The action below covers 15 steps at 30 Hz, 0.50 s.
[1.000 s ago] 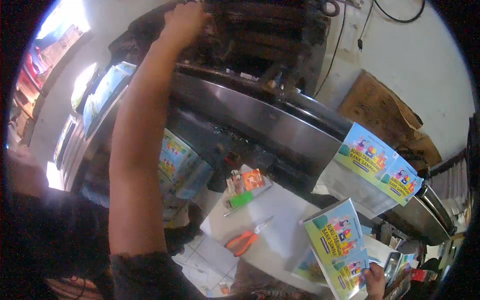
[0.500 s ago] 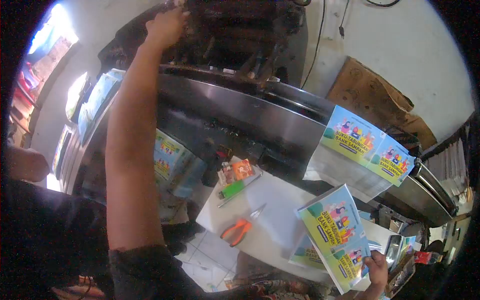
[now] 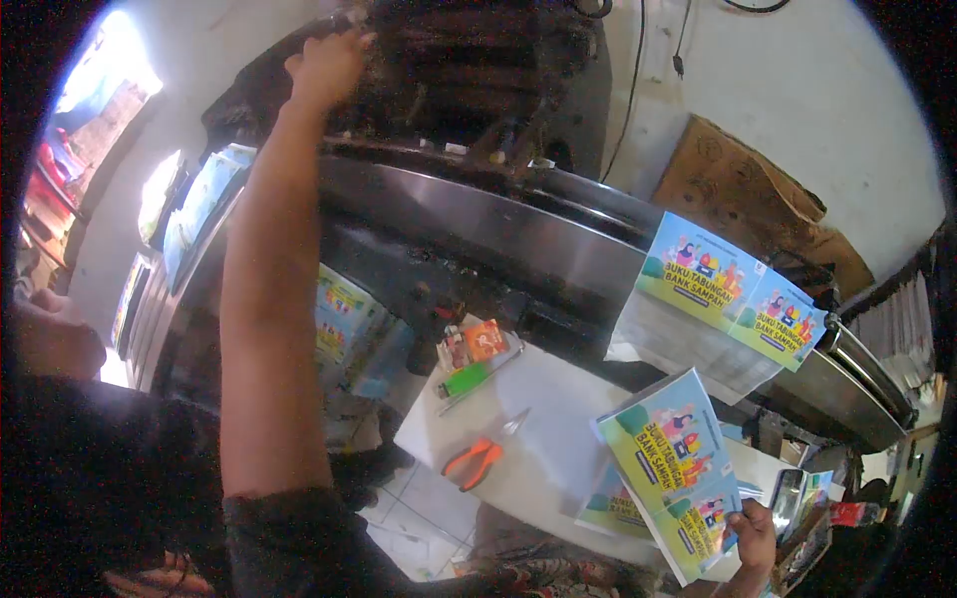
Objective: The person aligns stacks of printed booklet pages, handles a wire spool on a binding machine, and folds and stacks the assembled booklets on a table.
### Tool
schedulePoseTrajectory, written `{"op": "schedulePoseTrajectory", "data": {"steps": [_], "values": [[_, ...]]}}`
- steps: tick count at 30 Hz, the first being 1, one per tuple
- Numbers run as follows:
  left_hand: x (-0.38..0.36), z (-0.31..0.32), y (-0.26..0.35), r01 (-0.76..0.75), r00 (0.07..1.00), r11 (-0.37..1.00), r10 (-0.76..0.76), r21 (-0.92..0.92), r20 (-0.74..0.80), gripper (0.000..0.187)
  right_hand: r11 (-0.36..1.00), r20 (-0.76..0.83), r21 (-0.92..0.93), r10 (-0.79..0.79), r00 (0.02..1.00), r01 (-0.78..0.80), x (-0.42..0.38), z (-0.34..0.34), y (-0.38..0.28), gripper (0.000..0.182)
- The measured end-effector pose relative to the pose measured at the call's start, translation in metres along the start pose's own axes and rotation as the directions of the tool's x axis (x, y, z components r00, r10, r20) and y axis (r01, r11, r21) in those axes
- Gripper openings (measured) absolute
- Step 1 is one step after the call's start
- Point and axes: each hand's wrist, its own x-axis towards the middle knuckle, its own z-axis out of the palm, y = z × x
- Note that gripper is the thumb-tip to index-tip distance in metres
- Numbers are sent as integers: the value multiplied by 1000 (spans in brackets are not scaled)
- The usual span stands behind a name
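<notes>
left hand [image 3: 324, 65] raised on top of dark printing machine [image 3: 469, 70], grip cannot be told, right hand [image 3: 755, 533] low at right pinching printed sheet [image 3: 673, 468] by its corner, orange pliers [image 3: 478, 456] on white table [image 3: 558, 419]

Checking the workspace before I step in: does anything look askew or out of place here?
One printed sheet droops over the machine's steel edge, half hanging. Pliers lie loose on the white table.

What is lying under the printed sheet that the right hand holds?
Under the printed sheet held by the right hand another printed sheet peeks out, lying on the white table. The sheet hides the rest of it and that part of the table.
</notes>
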Motion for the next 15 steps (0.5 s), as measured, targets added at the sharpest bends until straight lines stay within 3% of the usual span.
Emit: {"op": "schedulePoseTrajectory", "data": {"steps": [1,3,5,6,7,8,9,10,11,12,13,14,15], "values": [[-2,0,2,-3,1000,1000,3,-4,10,51,996,-10,-87,3,1000,-4,-2,0,-5,23],[-12,-3,9,252,963,960,-262,-123,-69,63,980,-8,-198,18,1000,-19,-7,-4,-25,24],[-60,-66,56,172,977,915,-205,-366,-53,63,904,-46,-395,-200,979,166,-3,9,-59,25],[-89,-111,94,83,996,861,-81,-502,25,59,900,-33,-393,-219,975,189,2,18,-85,25],[-124,-138,126,-90,993,695,120,-714,-8,55,787,27,-545,-327,945,288,3,24,-116,25],[-164,-155,159,-309,943,669,308,-676,-126,48,637,103,-673,-423,900,376,7,30,-138,25],[-185,-213,190,-346,709,790,573,-505,411,40,497,67,-798,-488,870,341,16,38,-147,29],[-257,-186,198,-601,749,378,574,-705,-331,37,470,51,-800,-565,824,372,22,52,-162,29],[-290,-208,210,-128,783,251,619,-959,58,46,539,-23,-755,-590,807,373,29,70,-176,25],[-317,-212,224,-7,888,143,456,-990,60,49,613,-111,-697,-605,789,372,36,90,-184,21],[-338,-206,233,81,955,7,286,-997,79,52,557,-69,-649,-721,689,518,48,112,-178,20],[-351,-204,236,76,957,12,281,-997,77,52,484,-42,-594,-816,576,642,58,133,-173,20],[-365,-203,238,279,937,-194,267,-940,224,57,380,108,-554,-850,516,741,54,155,-182,30]]}}
